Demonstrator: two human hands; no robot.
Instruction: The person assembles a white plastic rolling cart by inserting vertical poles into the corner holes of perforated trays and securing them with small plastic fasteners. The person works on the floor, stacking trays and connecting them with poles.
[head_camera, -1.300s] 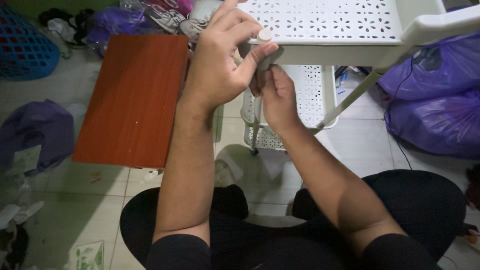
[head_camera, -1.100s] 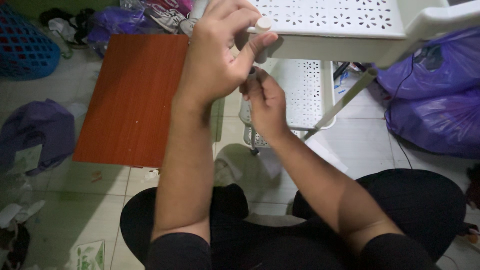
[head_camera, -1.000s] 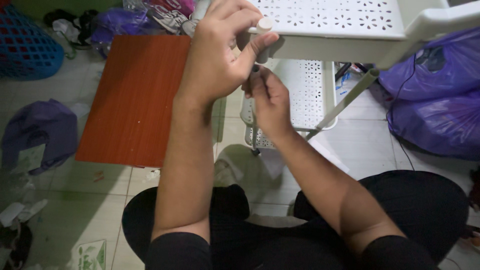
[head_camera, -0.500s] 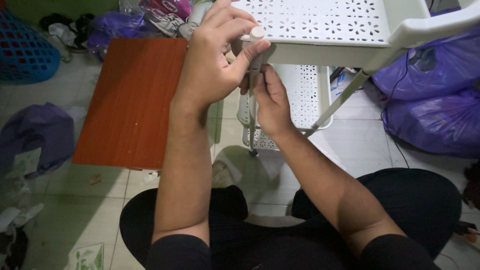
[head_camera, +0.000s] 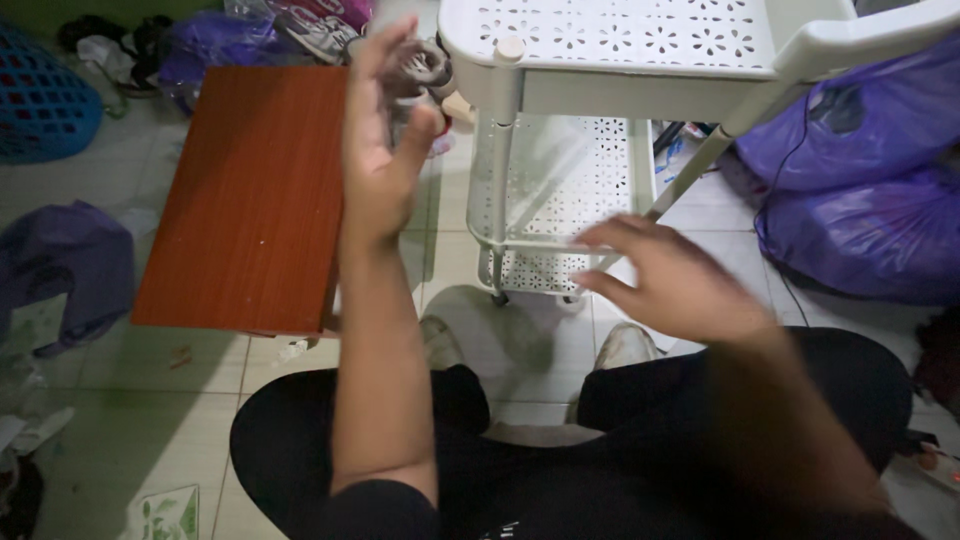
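Now both hands, left (head_camera: 385, 150) and right (head_camera: 665, 280), hang open and empty beside the white rack (head_camera: 610, 60).

Both forearms are bare down to the left hand (head_camera: 378, 150) and right hand (head_camera: 672, 282), with no rings or watch, above black trousers (head_camera: 300, 440) and pale shoes (head_camera: 625, 348).

Open air is left between the left hand (head_camera: 380, 150) and the white perforated cart (head_camera: 620, 60), so the corner post (head_camera: 505, 130) can be reached from the front. Leftward, the way is blocked by the reddish wooden board (head_camera: 250, 190). On the right, the cart is crowded by purple bags (head_camera: 860, 200), and the lower shelf (head_camera: 560, 200) is hemmed in by the posts.
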